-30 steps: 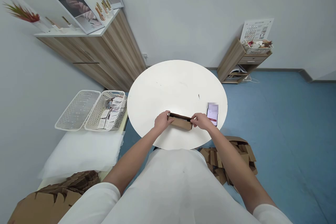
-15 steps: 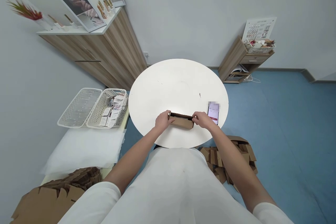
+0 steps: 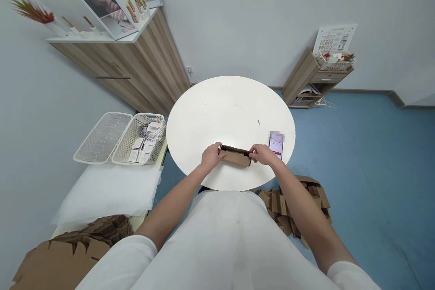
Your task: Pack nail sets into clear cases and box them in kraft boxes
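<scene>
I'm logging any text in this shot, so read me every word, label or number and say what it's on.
Nothing can be read.
Phone: screen text too small, its top pixelated.
Poster at right: print too small.
Papers in the basket at left: print too blurred.
Cardboard box: no writing visible.

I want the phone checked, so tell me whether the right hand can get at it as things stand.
Likely yes: the phone lies close beside the right hand, with nothing seen between them, though that hand is occupied at the cardboard box.

White shirt (image 3: pixel 234 240) (short sleeves (image 3: pixel 131 253)).
</scene>
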### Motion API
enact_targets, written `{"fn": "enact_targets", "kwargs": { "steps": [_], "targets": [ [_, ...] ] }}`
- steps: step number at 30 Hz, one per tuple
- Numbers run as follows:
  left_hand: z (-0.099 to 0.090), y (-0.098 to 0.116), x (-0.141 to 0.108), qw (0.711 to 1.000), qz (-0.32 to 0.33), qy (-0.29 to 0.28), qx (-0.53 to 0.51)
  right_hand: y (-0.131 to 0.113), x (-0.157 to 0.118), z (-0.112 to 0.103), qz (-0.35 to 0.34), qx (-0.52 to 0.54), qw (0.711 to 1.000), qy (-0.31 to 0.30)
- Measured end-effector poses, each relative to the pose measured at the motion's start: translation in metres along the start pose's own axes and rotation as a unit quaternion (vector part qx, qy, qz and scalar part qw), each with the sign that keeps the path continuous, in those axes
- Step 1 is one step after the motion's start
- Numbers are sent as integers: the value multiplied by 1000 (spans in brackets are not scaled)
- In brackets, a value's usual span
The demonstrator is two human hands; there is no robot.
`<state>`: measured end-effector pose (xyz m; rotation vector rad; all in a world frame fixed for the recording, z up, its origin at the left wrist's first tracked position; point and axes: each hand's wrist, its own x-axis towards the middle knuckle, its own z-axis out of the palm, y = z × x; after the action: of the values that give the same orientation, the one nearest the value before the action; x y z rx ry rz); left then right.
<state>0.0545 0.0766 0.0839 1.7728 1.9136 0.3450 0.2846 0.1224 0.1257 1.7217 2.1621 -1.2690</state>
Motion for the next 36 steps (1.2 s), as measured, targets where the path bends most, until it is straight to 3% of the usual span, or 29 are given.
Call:
{"fn": "enact_targets", "kwargs": {
  "steps": [7,17,22,28,36],
  "targets": [
    [6,-5,2,1000,17,13,-19,2,0,9,-1,-57,997,46],
    [10,-43,-18,981,152,-24,-117,25,-6,50,-95,-55,975,195],
    [12,-50,-24,980,141,-4,-141,34,-9,67,-191,46,961,196],
    [8,-54,-21,974,139,-32,-178,33,-10,75,-170,126,953,217],
    [3,-69,-18,967,193,-26,-167,32,-10,90,-161,188,948,200]
  ]
}}
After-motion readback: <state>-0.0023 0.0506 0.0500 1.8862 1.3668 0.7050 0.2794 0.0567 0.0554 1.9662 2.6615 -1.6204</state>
